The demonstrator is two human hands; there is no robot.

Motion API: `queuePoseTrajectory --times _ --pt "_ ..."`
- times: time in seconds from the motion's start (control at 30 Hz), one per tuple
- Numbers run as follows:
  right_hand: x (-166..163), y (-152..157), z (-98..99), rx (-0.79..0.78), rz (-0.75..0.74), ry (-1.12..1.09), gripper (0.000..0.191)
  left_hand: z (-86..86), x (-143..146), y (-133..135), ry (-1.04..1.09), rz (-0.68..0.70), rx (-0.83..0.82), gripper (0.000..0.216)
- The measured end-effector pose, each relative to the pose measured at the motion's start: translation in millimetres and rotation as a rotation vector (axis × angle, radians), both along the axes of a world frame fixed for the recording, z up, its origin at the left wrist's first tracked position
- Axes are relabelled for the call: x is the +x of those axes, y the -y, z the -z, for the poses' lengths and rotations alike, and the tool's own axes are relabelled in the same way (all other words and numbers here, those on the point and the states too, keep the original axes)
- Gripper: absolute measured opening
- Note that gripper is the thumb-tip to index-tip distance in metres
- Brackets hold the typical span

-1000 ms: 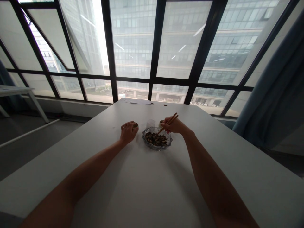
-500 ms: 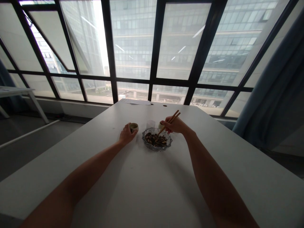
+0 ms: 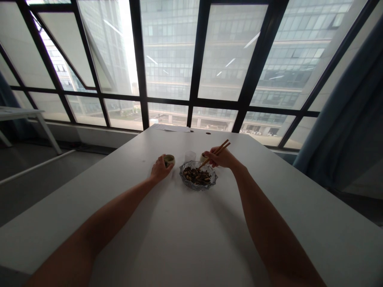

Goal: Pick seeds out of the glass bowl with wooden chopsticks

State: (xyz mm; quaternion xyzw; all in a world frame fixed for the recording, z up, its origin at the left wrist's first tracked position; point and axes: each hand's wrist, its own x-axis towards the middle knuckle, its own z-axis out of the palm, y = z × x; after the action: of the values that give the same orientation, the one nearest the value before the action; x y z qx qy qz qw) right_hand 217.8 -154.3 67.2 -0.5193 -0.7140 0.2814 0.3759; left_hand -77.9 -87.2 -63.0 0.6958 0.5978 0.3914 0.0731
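My left hand [image 3: 160, 169] is closed around the side of a small pale cup [image 3: 170, 158], which stands on the table with some small pieces inside. A pair of wooden chopsticks [image 3: 221, 148] is gripped in my right hand [image 3: 220, 158]. Their tips point down into a clear glass bowl [image 3: 187, 183] with a wavy rim. Dark and tan pieces [image 3: 197, 176], too small to name, fill the bowl. Behind my right fingers a second small pale cup [image 3: 202, 158] is partly hidden. A clear plastic or glass cup [image 3: 190, 156] stands just behind the bowl.
The white table [image 3: 167, 239] stretches toward large windows with black frames [image 3: 194, 59]. Papers [image 3: 170, 128] lie at its far edge, near two round holes. A blue curtain [image 3: 344, 119] hangs on the right, and another white table [image 3: 24, 114] stands at the left.
The chopsticks lean slightly more to the right, their tips still at the bowl's contents. My left hand stays on its cup. The whole view has shifted a little.
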Motion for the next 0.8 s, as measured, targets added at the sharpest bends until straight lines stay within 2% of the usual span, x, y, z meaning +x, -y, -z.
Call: queuePoseTrajectory --times 0.27,0.8 --pt "-2.6 -6.6 9.3 -0.029 0.008 -0.015 0.040 -1.5 -0.4 1.0 0.003 0.006 0.001 0.065" --pt "-4.0 -3.6 5.8 -0.077 -0.023 -0.064 0.038 -8.8 0.8 7.7 -0.053 -0.016 -0.068 0.067"
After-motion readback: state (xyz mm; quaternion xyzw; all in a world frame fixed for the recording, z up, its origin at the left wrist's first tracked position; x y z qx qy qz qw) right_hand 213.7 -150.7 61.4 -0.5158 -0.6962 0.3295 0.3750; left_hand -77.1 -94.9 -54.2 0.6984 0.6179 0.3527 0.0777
